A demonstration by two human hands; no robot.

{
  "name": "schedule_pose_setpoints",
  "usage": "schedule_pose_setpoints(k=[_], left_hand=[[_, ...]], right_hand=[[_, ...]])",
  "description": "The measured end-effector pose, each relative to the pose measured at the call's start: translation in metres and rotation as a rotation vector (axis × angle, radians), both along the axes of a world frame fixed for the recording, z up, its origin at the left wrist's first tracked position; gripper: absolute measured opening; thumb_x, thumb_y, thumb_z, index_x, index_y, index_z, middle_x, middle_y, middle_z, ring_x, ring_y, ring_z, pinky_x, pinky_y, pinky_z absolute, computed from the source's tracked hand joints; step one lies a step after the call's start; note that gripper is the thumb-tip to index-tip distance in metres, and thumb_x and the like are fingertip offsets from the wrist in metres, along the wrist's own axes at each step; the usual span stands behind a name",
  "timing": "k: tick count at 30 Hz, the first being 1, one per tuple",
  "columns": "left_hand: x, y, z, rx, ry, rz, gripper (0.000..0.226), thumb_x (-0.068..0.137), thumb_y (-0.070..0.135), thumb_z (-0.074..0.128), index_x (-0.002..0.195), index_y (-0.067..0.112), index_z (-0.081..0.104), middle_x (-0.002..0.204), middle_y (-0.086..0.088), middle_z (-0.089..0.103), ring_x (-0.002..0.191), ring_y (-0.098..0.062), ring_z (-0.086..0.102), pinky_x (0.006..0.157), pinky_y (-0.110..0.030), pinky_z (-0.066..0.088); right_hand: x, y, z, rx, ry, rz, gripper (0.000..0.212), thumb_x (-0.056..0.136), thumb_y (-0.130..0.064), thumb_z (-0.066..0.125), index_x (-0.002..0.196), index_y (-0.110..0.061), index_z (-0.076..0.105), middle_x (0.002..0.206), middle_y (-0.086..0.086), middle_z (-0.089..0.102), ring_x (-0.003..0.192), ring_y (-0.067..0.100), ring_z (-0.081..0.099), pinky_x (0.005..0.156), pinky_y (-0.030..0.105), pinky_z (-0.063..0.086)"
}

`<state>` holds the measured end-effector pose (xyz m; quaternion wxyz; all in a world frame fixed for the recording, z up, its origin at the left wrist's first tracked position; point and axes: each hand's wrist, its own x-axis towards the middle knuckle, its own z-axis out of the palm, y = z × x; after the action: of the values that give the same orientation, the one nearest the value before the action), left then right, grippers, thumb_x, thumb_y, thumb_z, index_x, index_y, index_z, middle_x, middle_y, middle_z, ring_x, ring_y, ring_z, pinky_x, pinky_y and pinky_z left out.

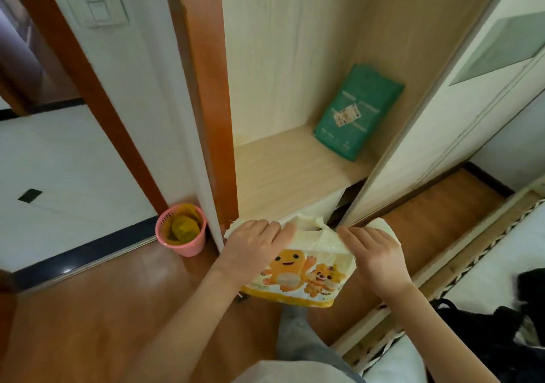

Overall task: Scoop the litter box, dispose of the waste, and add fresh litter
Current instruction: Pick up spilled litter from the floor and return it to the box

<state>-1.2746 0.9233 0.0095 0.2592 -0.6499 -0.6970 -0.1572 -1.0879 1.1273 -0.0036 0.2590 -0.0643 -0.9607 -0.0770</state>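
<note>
A cream plastic bag printed with orange cartoon animals [298,267] is gripped at its torn top by the left hand [253,242] and the right hand [373,253] – fingers curled on the film, seemingly to widen the opening – before an open pale wooden cabinet [295,170].

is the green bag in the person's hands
No, the green bag leans on the cupboard shelf, while both hands hold the yellow cartoon bag.

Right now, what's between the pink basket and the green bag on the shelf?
In the head view, the wardrobe's orange-brown wooden post stands between the pink basket and the green bag, then bare shelf.
</note>
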Motion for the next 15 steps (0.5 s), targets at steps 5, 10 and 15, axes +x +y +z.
schedule_pose_setpoints(k=[5, 10, 15], left_hand=[[-0.019, 0.055, -0.019, -0.056, -0.005, 0.083, 0.034, 0.089, -0.003, 0.041, 0.113, 0.014, 0.057, 0.079, 0.000, 0.063, 0.067, -0.017, 0.062, 0.061, -0.028, 0.054], [-0.038, 0.100, -0.027, -0.101, -0.038, 0.208, 0.034, 0.083, 0.003, 0.048, 0.114, 0.015, 0.054, 0.083, 0.000, 0.066, 0.071, -0.017, 0.064, 0.064, -0.029, 0.055], [-0.058, 0.129, -0.027, -0.119, -0.087, 0.337, 0.037, 0.081, 0.003, 0.053, 0.116, 0.015, 0.053, 0.085, -0.001, 0.067, 0.073, -0.017, 0.064, 0.064, -0.028, 0.055]], right_hand=[[-0.036, 0.064, -0.020, -0.110, -0.024, 0.081, 0.033, 0.086, -0.024, 0.052, 0.103, -0.007, 0.073, 0.089, 0.007, 0.071, 0.074, 0.025, 0.067, 0.065, 0.032, 0.053], [-0.079, 0.124, -0.024, -0.128, 0.014, 0.205, 0.037, 0.098, -0.021, 0.039, 0.101, -0.006, 0.073, 0.086, 0.008, 0.071, 0.071, 0.027, 0.068, 0.063, 0.035, 0.056], [-0.130, 0.166, -0.021, -0.106, 0.011, 0.305, 0.027, 0.090, -0.009, 0.050, 0.104, -0.004, 0.072, 0.089, 0.009, 0.070, 0.073, 0.029, 0.066, 0.067, 0.038, 0.055]])
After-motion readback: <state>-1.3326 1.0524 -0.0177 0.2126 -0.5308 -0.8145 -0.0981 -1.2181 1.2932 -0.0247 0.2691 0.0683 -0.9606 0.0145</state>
